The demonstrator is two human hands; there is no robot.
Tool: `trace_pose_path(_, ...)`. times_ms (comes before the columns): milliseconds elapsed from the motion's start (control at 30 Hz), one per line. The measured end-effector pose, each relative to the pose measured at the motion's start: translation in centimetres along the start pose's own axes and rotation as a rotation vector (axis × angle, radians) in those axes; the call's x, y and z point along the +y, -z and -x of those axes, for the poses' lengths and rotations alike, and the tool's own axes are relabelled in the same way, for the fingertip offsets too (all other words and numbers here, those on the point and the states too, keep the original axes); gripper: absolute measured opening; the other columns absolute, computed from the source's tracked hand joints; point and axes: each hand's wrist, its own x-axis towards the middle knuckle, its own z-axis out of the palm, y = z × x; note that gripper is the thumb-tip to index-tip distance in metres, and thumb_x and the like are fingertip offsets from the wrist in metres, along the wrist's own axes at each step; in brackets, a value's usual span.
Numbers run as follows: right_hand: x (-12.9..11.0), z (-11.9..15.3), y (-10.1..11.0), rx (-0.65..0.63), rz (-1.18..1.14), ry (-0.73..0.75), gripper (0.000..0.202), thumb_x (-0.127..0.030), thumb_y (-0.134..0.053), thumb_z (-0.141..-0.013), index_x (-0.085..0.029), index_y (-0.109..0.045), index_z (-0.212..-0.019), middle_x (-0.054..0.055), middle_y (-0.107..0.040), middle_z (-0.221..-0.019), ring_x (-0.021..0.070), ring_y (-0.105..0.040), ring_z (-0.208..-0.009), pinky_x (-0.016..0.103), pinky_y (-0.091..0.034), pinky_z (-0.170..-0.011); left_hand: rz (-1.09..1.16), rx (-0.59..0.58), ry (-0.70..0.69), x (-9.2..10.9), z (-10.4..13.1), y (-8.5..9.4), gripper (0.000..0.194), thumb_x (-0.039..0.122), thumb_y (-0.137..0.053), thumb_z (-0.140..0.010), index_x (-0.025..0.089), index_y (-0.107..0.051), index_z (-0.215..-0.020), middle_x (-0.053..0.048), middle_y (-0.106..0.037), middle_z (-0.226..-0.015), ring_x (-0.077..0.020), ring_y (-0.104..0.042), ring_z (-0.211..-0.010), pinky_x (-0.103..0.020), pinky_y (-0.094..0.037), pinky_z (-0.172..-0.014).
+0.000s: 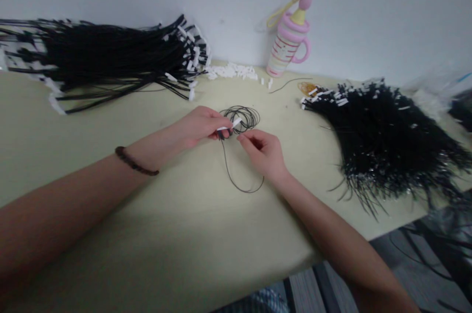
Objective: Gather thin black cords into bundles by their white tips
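At the middle of the table, my left hand [208,126] is closed on a black wire end with a slim white connector [224,128]. Just right of its fingertips, a second white piece [237,122] shows against a loose coil of thin black wire [249,115]. My right hand [263,151] is pinched beside the coil's lower edge; whatever lies between its thumb and finger is too small to make out. A single thin wire [236,186] loops down from my left hand and passes out of sight under my right hand.
A bundle of black cables with white connectors [114,55] lies at the back left. Loose white connectors [232,71] are heaped beside it. A pink striped cup [285,47] stands by the wall. Rubber bands [307,88] and another black cable pile [391,141] are to the right.
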Motion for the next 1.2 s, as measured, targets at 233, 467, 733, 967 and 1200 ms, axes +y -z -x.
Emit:
trace_pose_path(233, 1.2, -0.5, -0.5, 0.008, 0.035, -0.024, 0.018, -0.028, -0.054, -0.076, -0.014, -0.063, -0.069, -0.001, -0.052, -0.058, 0.0085, -0.042, -0.052, 0.021, -0.032, -0.050, 0.017, -0.034, 0.002, -0.1, -0.1, 0.1, 0.015, 0.023, -0.065, -0.064, 0.014, -0.065, -0.052, -0.003, -0.060, -0.053, -0.0083, -0.049, -0.049, -0.021, -0.034, -0.046)
trace_pose_path(467, 1.1, -0.4, -0.4, 0.027, 0.037, -0.019, 0.019, -0.029, -0.054, -0.077, -0.014, -0.063, -0.069, 0.000, -0.053, -0.060, 0.0093, -0.043, -0.053, 0.022, -0.033, -0.051, 0.035, -0.062, 0.004, -0.1, -0.2, 0.2, 0.014, 0.022, -0.064, -0.065, 0.015, -0.066, -0.053, -0.002, -0.059, -0.053, -0.0083, -0.049, -0.049, -0.021, -0.035, -0.048)
trace_pose_path(733, 1.2, -0.4, -0.5, 0.032, 0.061, 0.033, 0.019, -0.029, -0.054, -0.078, -0.015, -0.064, -0.070, 0.000, -0.054, -0.061, 0.0095, -0.044, -0.055, 0.022, -0.034, -0.052, 0.037, -0.046, 0.000, -0.1, -0.2, 0.1, 0.014, 0.021, -0.064, -0.066, 0.014, -0.066, -0.054, -0.002, -0.060, -0.054, -0.0078, -0.049, -0.049, -0.020, -0.035, -0.048)
trace_pose_path(967, 1.3, -0.3, -0.6, 0.039, 0.088, 0.040, 0.019, -0.029, -0.053, -0.078, -0.015, -0.063, -0.069, 0.000, -0.054, -0.061, 0.0094, -0.044, -0.054, 0.022, -0.034, -0.051, 0.012, -0.064, -0.012, -0.2, -0.1, 0.0, 0.013, 0.021, -0.064, -0.066, 0.015, -0.067, -0.055, -0.002, -0.060, -0.053, -0.0084, -0.049, -0.049, -0.021, -0.036, -0.050)
trace_pose_path(1200, 1.1, -0.4, -0.7, 0.045, 0.082, 0.018, 0.017, -0.029, -0.053, -0.078, -0.016, -0.061, -0.072, 0.001, -0.057, -0.064, 0.0094, -0.047, -0.055, 0.022, -0.036, -0.052, -0.020, -0.053, -0.047, -0.2, 0.1, -0.3, 0.014, 0.022, -0.063, -0.067, 0.016, -0.066, -0.055, -0.002, -0.059, -0.053, -0.0087, -0.049, -0.051, -0.020, -0.035, -0.049)
